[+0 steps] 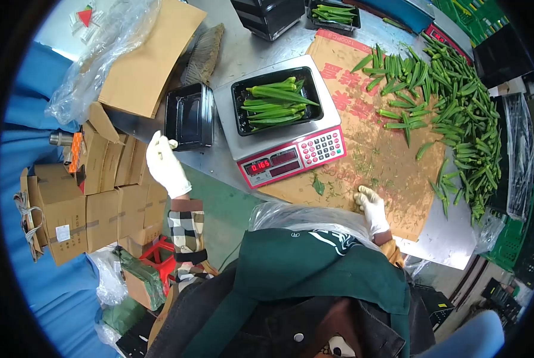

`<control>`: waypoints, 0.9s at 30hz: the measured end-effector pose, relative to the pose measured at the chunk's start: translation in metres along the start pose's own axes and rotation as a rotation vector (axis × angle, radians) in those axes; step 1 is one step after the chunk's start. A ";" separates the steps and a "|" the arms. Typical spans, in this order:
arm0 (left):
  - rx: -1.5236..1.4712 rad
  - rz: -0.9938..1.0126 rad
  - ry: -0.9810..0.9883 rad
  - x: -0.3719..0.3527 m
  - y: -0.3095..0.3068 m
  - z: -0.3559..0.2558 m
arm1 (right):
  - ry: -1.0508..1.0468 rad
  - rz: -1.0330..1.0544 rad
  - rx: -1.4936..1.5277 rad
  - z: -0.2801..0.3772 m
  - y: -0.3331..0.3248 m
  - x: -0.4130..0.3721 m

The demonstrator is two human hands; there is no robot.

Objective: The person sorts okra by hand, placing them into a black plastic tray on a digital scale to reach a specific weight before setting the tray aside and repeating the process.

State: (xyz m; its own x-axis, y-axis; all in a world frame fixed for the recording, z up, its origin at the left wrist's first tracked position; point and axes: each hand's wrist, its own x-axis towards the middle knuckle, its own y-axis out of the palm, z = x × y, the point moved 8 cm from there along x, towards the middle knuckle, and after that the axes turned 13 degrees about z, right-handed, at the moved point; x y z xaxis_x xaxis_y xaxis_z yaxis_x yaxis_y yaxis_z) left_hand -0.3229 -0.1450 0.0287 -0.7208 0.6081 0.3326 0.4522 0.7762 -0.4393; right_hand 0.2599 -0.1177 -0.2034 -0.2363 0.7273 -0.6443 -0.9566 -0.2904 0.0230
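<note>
My left hand (164, 164), in a white glove, is in the air just off the near left corner of a stack of empty black plastic trays (189, 116). Its fingers are slightly bent and apart, and nothing shows in them. My right hand (372, 210), also gloved, is by the near edge of the cardboard sheet (350, 149), fingers curled in with nothing visible in them. Between the hands, a red-and-silver digital scale (291, 160) reads 0.165. On its plate is a black tray (238, 110) with several okra pods (276, 102) lying lengthwise.
A large okra pile (467, 119) covers the right side of the table, with loose pods and trimmings on the cardboard. A filled tray (334, 15) and a tall black tray stack (266, 18) stand at the back. Cardboard boxes (70, 209) are at left.
</note>
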 end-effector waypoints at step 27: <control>-0.263 1.026 -0.376 -0.030 0.238 -0.035 | 0.098 -0.133 0.320 -0.022 -0.020 0.000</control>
State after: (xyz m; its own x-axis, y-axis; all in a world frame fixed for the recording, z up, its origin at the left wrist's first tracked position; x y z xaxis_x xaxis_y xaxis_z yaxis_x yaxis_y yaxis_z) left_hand -0.1750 0.0273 -0.0567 -0.0363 0.9253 -0.3775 0.9875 -0.0248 -0.1558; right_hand 0.2828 -0.1258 -0.2201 -0.1036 0.6779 -0.7278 -0.9864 0.0238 0.1625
